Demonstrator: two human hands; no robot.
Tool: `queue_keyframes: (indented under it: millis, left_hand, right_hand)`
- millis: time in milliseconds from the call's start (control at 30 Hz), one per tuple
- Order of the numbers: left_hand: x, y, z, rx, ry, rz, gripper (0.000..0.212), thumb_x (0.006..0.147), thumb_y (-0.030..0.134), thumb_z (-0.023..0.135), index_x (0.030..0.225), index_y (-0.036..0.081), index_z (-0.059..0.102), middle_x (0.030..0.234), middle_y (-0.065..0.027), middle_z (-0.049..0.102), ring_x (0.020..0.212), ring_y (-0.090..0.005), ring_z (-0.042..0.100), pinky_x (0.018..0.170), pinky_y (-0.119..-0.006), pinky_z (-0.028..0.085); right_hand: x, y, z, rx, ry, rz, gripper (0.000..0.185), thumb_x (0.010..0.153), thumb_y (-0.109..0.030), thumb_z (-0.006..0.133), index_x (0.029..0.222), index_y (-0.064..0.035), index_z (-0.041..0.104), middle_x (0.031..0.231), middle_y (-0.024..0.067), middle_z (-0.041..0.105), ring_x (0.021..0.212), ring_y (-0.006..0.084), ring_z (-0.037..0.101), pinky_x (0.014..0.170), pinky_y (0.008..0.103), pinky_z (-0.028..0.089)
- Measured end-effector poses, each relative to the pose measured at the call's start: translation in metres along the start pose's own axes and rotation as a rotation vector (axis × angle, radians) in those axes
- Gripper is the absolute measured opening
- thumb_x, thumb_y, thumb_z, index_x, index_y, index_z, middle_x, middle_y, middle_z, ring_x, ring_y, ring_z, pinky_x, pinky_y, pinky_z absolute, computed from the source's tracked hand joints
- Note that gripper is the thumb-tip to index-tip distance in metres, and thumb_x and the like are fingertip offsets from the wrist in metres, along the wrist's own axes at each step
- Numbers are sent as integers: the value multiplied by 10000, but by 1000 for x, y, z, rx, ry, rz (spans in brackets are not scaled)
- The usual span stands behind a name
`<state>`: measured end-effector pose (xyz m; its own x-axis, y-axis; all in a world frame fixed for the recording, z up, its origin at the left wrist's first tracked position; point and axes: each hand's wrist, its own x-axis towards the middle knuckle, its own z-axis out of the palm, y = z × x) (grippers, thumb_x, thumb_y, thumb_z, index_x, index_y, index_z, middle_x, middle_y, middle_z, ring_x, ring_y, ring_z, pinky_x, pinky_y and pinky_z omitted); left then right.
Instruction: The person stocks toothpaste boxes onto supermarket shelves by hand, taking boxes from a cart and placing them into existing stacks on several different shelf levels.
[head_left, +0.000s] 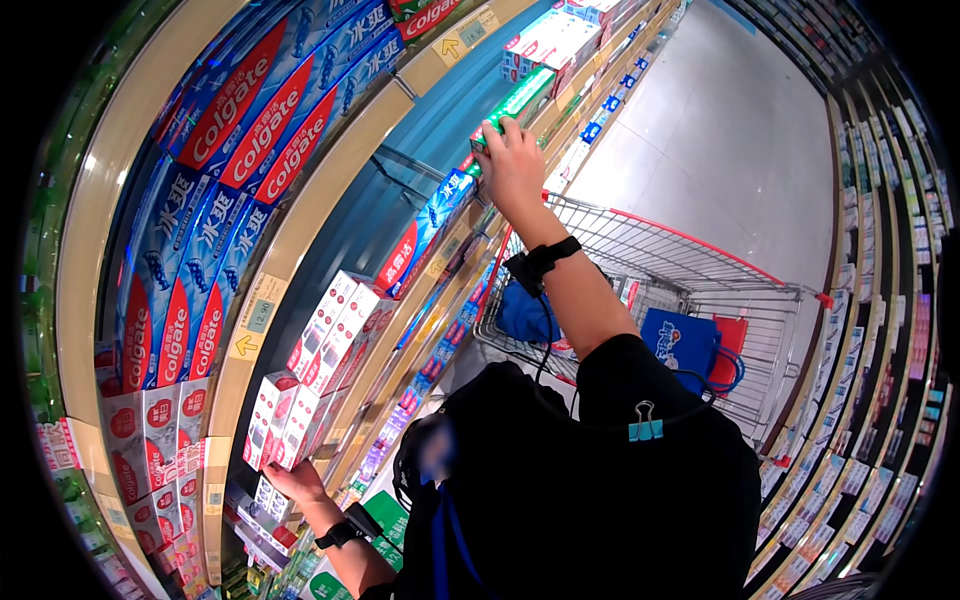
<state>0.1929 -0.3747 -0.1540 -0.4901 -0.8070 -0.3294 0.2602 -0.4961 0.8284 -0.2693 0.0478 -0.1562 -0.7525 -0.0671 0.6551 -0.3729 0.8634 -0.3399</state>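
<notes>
My right hand grips the near end of a green toothpaste carton on the shelf, with its fingers over the top. Just below it lies a blue Colgate toothpaste carton. At the lower left, my left hand is against the lower end of white and red toothpaste cartons; its fingertips are partly hidden, so its hold is unclear. More white and red cartons stand beyond the green one. Blue and red Colgate cartons fill the neighbouring shelf at left.
A wire shopping cart with red trim stands beside me, holding a blue bag and a red item. Shelf edges with price tags curve along the left. Another stocked shelf runs along the right, across the tiled aisle floor.
</notes>
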Motion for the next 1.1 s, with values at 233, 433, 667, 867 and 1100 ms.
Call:
queue_keyframes:
  millis: [233,433,667,867,1100]
  left_hand:
    - [9,12,-10,231,156,182,401,1061,309,411,1342,64,559,1352,-89,611,1210,-233,589,1024,-403,466]
    - [-15,41,23,829,488,749,269,1038,166,483,1222,-6,578,1157,-92,585,1071,-193,546,984,-327,427]
    - [-44,37,65,887,185,899,188,1037,103,494,1120,-44,576,1095,-92,575,996,-180,531,940,-316,432]
    - [-69,7,149,976,-324,786,114,1013,60,530,1050,-6,615,929,-59,610,835,-129,566,777,-278,471]
    - [-102,-65,298,964,-1131,442,202,944,18,644,1142,-12,616,832,-38,633,777,-103,595,755,-260,498]
  right_hand:
    - [-4,4,0,26,33,-121,447,833,-200,761,1250,-86,650,1144,92,623,1004,307,587,831,416,512]
    - [-18,-11,-6,28,-8,-157,437,839,-192,757,1247,-70,658,1084,77,615,963,272,574,835,380,509]
    - [-23,-20,-16,-8,-1,-137,430,857,-184,729,1261,-54,656,1038,76,587,949,265,562,798,372,500]
    - [-16,-25,-29,40,-108,-74,380,892,-204,703,1244,-68,656,1071,102,587,934,292,584,796,395,506]
    - [-26,-17,-49,333,47,87,299,928,-172,626,1189,-26,619,1145,176,600,1057,363,598,871,456,515]
